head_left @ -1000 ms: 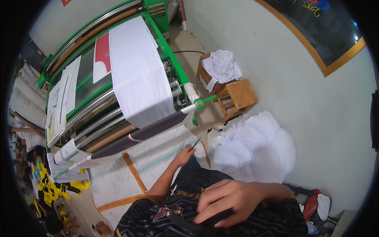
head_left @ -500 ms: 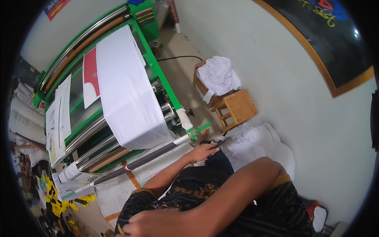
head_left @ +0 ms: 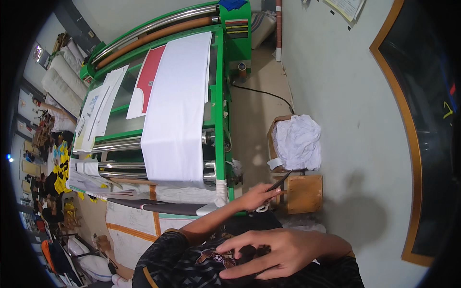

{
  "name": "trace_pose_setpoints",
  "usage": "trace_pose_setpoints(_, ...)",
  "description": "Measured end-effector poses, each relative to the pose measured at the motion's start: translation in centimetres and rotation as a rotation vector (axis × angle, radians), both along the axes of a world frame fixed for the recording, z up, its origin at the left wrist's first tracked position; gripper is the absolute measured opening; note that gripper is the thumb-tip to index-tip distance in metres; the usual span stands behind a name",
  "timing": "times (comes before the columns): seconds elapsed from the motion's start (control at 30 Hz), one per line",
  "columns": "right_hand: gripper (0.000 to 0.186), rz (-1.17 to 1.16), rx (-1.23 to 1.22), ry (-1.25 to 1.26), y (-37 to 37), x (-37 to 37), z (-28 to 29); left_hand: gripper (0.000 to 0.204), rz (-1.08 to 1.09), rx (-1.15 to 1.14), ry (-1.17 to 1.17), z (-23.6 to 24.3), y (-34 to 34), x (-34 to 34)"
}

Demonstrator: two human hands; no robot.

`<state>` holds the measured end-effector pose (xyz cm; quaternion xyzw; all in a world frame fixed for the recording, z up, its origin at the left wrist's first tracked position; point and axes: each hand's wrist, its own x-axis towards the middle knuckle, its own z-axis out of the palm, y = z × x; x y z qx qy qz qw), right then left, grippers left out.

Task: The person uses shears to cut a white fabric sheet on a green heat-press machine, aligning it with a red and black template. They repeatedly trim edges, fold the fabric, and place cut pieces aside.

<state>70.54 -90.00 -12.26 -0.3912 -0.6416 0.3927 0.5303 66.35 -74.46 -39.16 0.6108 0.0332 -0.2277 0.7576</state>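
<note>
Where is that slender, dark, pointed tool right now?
In the head view, right of centre, the left hand holds the slender, dark, pointed tool, which appears beside the brown, square-topped wooden stool.

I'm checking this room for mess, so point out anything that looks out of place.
Bright yellow fabric pieces lie jumbled left of the green-framed roller machine, unlike the smooth white fabric strip draped over it. Right of the machine, crumpled white cloth bulges over a brown box. I see no spill.

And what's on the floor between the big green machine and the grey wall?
The head view shows a black cord, a brown box heaped with white cloth, and a wooden stool.
</note>
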Motion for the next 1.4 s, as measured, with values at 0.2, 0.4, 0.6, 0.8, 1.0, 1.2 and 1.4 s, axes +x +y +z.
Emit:
trace_pose_setpoints(0.2, 0.076, -0.047, -0.399, 0.251, -6.6, 8.6, -2.2, 0.044, 0.095, 0.075, -0.108, 2.1, -0.5, 5.9)
trace_pose_setpoints(0.4, 0.041, -0.068, -0.665, -0.062, -10.5, 14.3, -3.9, 0.045, 0.165, 0.053, -0.064, -0.6, 0.5, 7.5)
trace_pose_setpoints(0.6, 0.044, -0.018, -0.793, -0.026, -10.0, 19.1, -4.2, 0.045, 0.257, 0.013, -0.036, -1.3, 2.1, 8.5)
trace_pose_setpoints(0.8, 0.047, 0.154, -0.658, 0.175, -6.4, 24.4, -5.4, 0.043, 0.46, -0.012, -0.059, -3.7, 1.8, 10.1)
trace_pose_setpoints(1.0, 0.043, 0.282, -0.651, 0.217, -3.7, 29.1, -12.8, 0.043, 0.624, -0.206, 0.053, -3.1, 3.3, 11.5)
trace_pose_setpoints(1.2, 0.035, -0.278, -0.777, 0.125, 3.2, 28.1, -28.4, 0.049, 0.922, -0.432, -0.016, -1.4, 6.4, 15.0)
trace_pose_setpoints(1.4, 0.046, 0.074, -0.924, 0.949, 12.9, 30.7, -30.7, 0.042, 0.999, -0.491, -0.079, 1.3, 14.8, 18.9)
